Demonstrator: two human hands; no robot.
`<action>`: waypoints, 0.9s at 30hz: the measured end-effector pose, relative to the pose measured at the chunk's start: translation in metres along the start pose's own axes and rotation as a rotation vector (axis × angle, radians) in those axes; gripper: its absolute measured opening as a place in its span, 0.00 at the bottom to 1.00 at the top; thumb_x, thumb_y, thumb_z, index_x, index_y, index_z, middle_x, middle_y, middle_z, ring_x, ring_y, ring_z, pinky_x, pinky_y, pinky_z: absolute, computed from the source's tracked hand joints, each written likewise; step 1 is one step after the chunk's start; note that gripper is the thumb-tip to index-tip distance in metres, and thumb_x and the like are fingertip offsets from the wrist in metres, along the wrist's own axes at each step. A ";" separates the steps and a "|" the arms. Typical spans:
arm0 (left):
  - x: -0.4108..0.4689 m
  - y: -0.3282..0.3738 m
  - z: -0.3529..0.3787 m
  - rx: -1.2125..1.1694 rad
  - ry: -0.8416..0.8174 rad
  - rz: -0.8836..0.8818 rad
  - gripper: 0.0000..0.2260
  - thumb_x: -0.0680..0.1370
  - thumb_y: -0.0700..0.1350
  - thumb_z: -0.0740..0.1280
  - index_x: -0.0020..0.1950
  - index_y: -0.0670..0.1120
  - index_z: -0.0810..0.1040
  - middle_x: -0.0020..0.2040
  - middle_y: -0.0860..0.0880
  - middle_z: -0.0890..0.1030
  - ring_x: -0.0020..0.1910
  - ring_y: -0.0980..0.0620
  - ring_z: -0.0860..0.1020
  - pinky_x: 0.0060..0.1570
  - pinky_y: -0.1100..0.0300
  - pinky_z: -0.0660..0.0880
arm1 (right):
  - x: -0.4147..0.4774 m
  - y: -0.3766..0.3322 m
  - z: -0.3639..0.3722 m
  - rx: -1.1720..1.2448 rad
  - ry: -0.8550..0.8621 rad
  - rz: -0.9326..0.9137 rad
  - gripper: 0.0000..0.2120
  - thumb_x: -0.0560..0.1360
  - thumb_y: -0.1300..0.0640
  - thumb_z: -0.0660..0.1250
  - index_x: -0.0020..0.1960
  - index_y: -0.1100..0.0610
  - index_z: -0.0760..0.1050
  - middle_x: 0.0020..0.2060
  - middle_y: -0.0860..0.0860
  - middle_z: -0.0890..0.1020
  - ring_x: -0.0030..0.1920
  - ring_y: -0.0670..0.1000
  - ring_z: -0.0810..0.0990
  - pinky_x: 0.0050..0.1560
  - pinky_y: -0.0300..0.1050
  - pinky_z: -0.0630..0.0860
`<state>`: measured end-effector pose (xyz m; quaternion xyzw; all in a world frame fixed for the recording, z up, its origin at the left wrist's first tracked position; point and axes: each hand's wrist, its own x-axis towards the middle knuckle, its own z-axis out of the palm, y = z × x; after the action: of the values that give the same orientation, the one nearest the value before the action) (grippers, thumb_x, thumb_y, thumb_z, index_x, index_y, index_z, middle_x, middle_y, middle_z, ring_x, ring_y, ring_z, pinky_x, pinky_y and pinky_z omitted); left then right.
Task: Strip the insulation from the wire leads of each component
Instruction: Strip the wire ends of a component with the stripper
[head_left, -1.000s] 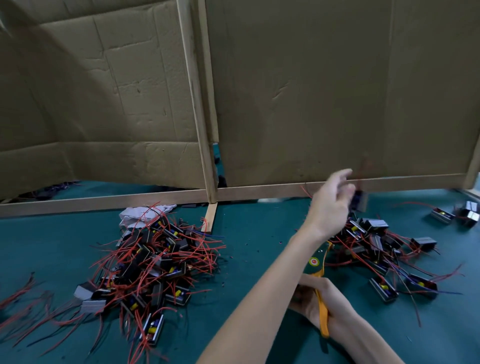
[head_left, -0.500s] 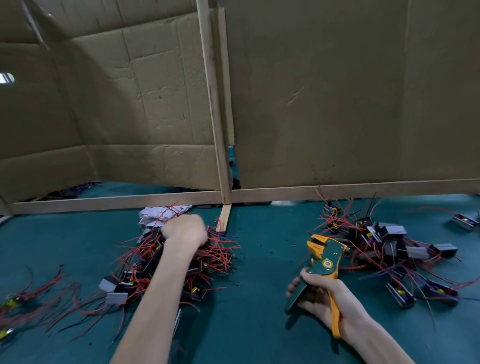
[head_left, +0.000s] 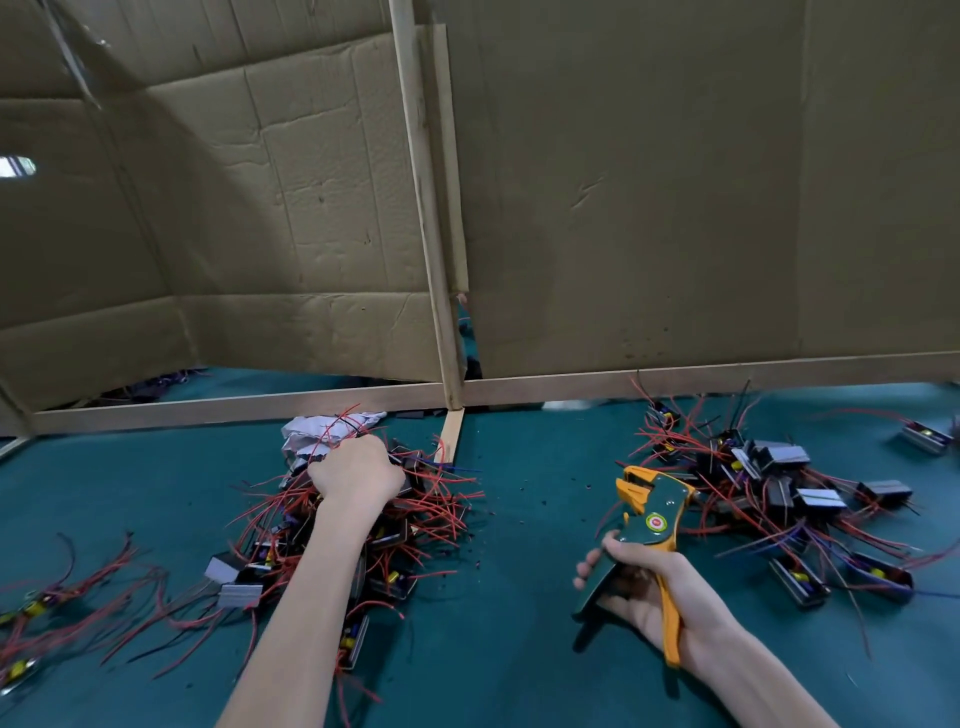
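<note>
Left hand (head_left: 358, 475) is knuckles-up in the centre-left pile of components (head_left: 291, 561): small black boxy bodies, some with grey metal faces and yellow parts, thin red leads (head_left: 441, 499) splaying out in a tangle. Fingers curl down into the heap; can't tell what they close on (the back of the hand hides them). Right hand (head_left: 660, 597), lower right, grips the wire stripper (head_left: 649, 514) by its handles, one dark green, one yellow; the yellow-tipped head points up-left. Second pile (head_left: 779, 457) of the same parts sits right of the stripper, a few purple leads mixed in. Counter (head_left: 519, 649) is teal, felt-like, with dark specks (head_left: 511, 488) between the piles. Crumpled white sheet (head_left: 311, 434) at the first pile's far edge. Creased cardboard panels (head_left: 649, 182) on pale wooden strips (head_left: 426, 208) wall off the back.
</note>
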<state>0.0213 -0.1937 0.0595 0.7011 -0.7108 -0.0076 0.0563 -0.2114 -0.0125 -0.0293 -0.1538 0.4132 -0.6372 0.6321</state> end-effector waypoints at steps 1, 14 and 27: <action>-0.001 0.002 0.001 -0.016 0.009 -0.007 0.06 0.73 0.46 0.64 0.40 0.45 0.71 0.45 0.48 0.79 0.48 0.45 0.78 0.50 0.55 0.70 | 0.000 0.000 0.000 0.004 0.003 0.001 0.12 0.68 0.66 0.69 0.50 0.68 0.74 0.39 0.65 0.80 0.40 0.64 0.82 0.40 0.57 0.81; -0.031 0.036 -0.032 -0.592 0.390 0.463 0.12 0.72 0.41 0.69 0.55 0.47 0.75 0.47 0.50 0.80 0.49 0.49 0.76 0.51 0.53 0.74 | -0.001 -0.001 0.001 0.043 0.024 -0.030 0.09 0.68 0.66 0.69 0.47 0.67 0.76 0.38 0.64 0.80 0.39 0.62 0.82 0.42 0.56 0.81; -0.054 0.069 0.078 -0.379 -0.032 0.771 0.12 0.72 0.41 0.62 0.50 0.49 0.82 0.52 0.53 0.82 0.55 0.51 0.77 0.54 0.57 0.73 | -0.002 -0.008 -0.001 -0.029 0.076 -0.186 0.08 0.67 0.64 0.69 0.45 0.65 0.74 0.40 0.64 0.79 0.40 0.63 0.81 0.40 0.55 0.82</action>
<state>-0.0541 -0.1435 -0.0151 0.3612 -0.9076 -0.1274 0.1720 -0.2168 -0.0115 -0.0235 -0.1765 0.4301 -0.6924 0.5518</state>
